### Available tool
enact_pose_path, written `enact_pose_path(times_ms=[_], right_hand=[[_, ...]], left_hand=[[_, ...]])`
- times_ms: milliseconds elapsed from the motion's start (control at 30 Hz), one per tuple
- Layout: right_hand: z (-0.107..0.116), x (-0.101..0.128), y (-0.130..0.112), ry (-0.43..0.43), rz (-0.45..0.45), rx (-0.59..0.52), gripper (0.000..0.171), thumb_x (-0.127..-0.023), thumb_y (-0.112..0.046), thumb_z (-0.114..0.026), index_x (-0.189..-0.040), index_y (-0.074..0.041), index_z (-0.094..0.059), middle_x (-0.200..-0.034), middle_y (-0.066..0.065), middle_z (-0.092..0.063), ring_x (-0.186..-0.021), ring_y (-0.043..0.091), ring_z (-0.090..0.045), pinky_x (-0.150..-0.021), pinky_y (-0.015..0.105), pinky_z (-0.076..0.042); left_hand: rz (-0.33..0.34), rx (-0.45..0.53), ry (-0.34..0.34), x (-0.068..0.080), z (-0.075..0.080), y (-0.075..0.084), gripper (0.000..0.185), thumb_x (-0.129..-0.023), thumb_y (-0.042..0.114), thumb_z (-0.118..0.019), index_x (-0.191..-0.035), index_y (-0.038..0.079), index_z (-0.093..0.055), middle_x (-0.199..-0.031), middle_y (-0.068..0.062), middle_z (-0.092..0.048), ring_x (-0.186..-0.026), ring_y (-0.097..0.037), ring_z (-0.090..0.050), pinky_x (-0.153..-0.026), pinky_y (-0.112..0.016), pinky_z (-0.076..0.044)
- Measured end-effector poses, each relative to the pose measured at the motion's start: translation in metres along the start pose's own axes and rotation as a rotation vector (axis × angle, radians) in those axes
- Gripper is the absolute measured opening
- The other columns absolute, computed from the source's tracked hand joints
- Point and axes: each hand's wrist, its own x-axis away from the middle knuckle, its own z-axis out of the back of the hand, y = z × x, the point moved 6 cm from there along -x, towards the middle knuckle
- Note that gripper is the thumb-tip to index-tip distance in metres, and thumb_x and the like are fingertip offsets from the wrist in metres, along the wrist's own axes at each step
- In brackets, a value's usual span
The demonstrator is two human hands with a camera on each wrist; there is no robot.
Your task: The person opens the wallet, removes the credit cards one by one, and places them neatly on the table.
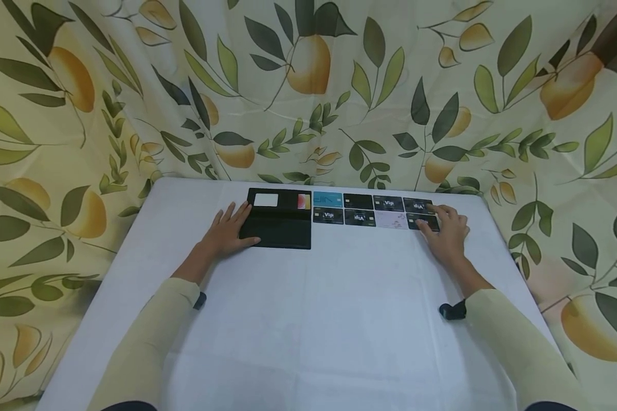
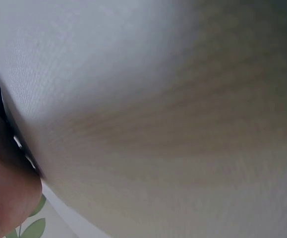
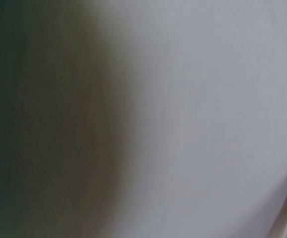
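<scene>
A black wallet [image 1: 283, 233] lies spread open on the white table, with a white card [image 1: 265, 200] and a red-and-yellow patch [image 1: 304, 202] on its upper half. My left hand [image 1: 226, 234] rests at the wallet's left side, fingers spread, thumb along its lower part. Two rows of cards adjoin the wallet's right edge, among them a turquoise card [image 1: 328, 199], a pale floral card [image 1: 391, 220] and several black "Vip" cards [image 1: 388, 204]. At the far right end, my right hand [image 1: 448, 237] touches the upper card [image 1: 413, 204] with its fingers and the lower card [image 1: 412, 222] with its thumb.
White cloth covers the table [image 1: 298, 319], whose far edge runs just behind the cards. A curtain [image 1: 288, 137] printed with leaves and fruit hangs behind and at both sides. Sleeve and cloth fill most of both wrist views, blurred.
</scene>
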Motion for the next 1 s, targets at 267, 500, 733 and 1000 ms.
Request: enact_pose_path(times_ms=[267,500,733,1000], right_hand=[[-0.01,0.0,-0.022,-0.026,0.027,-0.04,0.063,-0.1,-0.037,-0.073,-0.153,-0.009,-0.052,-0.156,0.025,-0.04,-0.133,0.049,-0.032,-0.105,0.067,-0.022],[-0.017,-0.002,-0.045,-0.063,0.06,-0.062,0.067,-0.099,-0.037,-0.074,-0.155,-0.009,-0.049,-0.157,0.024,-0.042,-0.132,0.047,-0.032,-0.104,0.066,-0.022],[-0.028,-0.004,-0.07,-0.078,0.105,-0.102,0.069,-0.097,-0.035,-0.077,-0.154,-0.008,-0.05,-0.156,0.022,-0.046,-0.136,0.047,-0.033,-0.106,0.068,-0.021],[-0.045,-0.008,-0.094,-0.114,0.177,-0.129,0.07,-0.093,-0.033,-0.082,-0.151,-0.008,-0.054,-0.154,0.021,-0.051,-0.134,0.046,-0.036,-0.107,0.07,-0.021]], left_hand=[[0.0,-0.001,-0.002,-0.001,-0.003,0.0,0.103,-0.1,0.067,-0.053,-0.17,0.008,-0.006,-0.177,-0.011,-0.003,-0.16,-0.037,0.007,-0.126,-0.056,0.006],[-0.009,0.001,0.003,0.001,-0.002,0.002,0.103,-0.099,0.066,-0.055,-0.169,0.007,-0.008,-0.176,-0.013,-0.004,-0.16,-0.04,0.004,-0.126,-0.059,0.003],[0.001,-0.016,0.009,0.0,-0.003,0.001,0.102,-0.1,0.067,-0.053,-0.17,0.008,-0.006,-0.177,-0.011,-0.004,-0.16,-0.038,0.004,-0.126,-0.058,0.004],[0.007,-0.017,0.008,-0.001,-0.001,0.0,0.102,-0.1,0.067,-0.053,-0.17,0.008,-0.007,-0.177,-0.011,-0.004,-0.16,-0.038,0.004,-0.126,-0.058,0.004]])
